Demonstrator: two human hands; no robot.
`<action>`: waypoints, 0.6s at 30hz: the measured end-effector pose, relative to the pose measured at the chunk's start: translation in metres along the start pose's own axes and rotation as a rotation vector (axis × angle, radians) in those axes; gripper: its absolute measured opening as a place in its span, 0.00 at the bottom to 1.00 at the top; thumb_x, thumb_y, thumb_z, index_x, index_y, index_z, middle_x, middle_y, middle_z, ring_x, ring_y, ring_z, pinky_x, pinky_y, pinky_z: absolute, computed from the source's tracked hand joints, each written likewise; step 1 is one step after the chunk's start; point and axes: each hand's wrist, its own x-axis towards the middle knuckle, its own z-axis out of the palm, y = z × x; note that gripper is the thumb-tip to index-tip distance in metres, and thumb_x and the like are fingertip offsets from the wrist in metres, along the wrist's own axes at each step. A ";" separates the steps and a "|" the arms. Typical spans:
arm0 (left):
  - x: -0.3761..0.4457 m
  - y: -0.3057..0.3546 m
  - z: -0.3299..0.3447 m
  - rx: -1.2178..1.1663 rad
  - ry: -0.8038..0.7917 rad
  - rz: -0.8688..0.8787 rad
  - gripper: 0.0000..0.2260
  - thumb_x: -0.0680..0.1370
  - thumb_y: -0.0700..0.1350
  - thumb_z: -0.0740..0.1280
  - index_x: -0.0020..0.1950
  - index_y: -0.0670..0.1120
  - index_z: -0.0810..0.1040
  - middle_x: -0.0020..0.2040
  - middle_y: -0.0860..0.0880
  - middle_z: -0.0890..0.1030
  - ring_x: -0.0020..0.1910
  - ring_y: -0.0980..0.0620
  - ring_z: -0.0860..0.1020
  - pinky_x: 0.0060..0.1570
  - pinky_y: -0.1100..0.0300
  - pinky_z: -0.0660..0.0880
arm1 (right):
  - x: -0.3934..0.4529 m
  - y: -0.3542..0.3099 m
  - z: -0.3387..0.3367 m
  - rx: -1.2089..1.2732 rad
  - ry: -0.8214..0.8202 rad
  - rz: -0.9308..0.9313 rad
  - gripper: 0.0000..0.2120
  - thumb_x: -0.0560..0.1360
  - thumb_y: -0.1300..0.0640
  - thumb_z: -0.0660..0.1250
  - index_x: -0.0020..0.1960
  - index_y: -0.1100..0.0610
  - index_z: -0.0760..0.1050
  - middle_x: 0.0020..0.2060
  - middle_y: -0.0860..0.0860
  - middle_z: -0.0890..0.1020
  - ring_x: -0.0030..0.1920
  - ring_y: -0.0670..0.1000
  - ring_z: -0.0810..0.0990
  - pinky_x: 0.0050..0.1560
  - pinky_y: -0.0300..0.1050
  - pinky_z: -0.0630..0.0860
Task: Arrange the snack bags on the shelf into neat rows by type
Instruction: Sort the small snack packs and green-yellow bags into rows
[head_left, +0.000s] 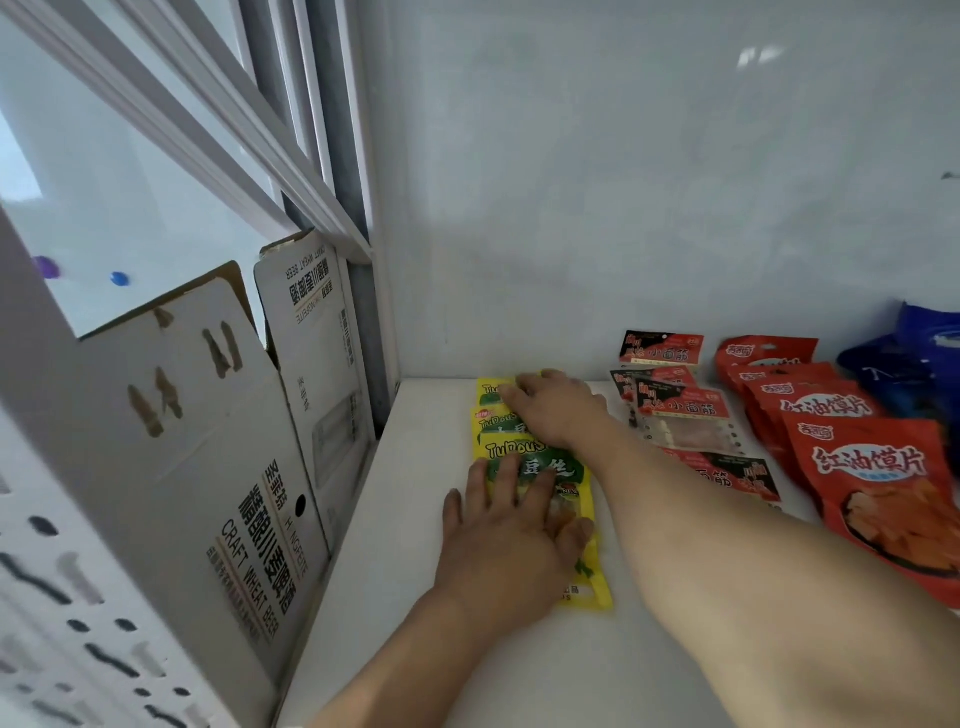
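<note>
- Head view: the left hand (511, 540) is lying flat, fingers straight and spread, pressing on the nearest of the yellow snack bags (540, 470), which are lying in an overlapping row running from the shelf's back edge toward its front.
- The right hand (558, 410) is reaching to the far end of that row, fingers extended and resting on the rearmost yellow bag near the back edge of the shelf (415, 457); whether the fingertips are pinching anything is hard to tell, since the hand is covering them.
- Both hands and the right forearm are hiding much of the yellow row's printing.
- The red-and-black snack bags (675, 410) are lying in a row just beside the yellow ones, the nearer ones partly hidden behind the right forearm.
- The red snack bags (878, 467) are overlapping toward the shelf's right edge, the nearest cut off by the frame.
- A blue bag (919, 364) is sitting at the back right corner, blurred and cut off.
- Cardboard boxes (249, 467) are standing beyond the shelf's left edge.
</note>
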 end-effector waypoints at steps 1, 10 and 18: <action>0.000 0.000 0.000 0.000 0.005 0.000 0.29 0.81 0.67 0.49 0.80 0.61 0.50 0.82 0.54 0.43 0.80 0.47 0.37 0.77 0.42 0.41 | -0.003 0.000 -0.005 0.017 0.029 -0.015 0.30 0.80 0.33 0.48 0.77 0.45 0.63 0.78 0.54 0.61 0.76 0.61 0.59 0.74 0.62 0.58; 0.000 0.009 -0.009 -0.016 0.081 -0.039 0.33 0.78 0.68 0.55 0.80 0.57 0.54 0.82 0.54 0.49 0.80 0.46 0.40 0.77 0.43 0.43 | -0.045 0.032 -0.062 0.186 0.204 -0.067 0.31 0.81 0.36 0.55 0.78 0.52 0.63 0.77 0.54 0.63 0.77 0.58 0.60 0.75 0.57 0.59; -0.004 0.092 -0.011 -0.413 0.333 0.082 0.32 0.81 0.59 0.61 0.81 0.50 0.55 0.82 0.51 0.48 0.81 0.52 0.44 0.78 0.55 0.46 | -0.130 0.104 -0.085 0.577 0.413 0.027 0.29 0.81 0.38 0.55 0.77 0.54 0.63 0.75 0.51 0.69 0.73 0.52 0.68 0.67 0.46 0.64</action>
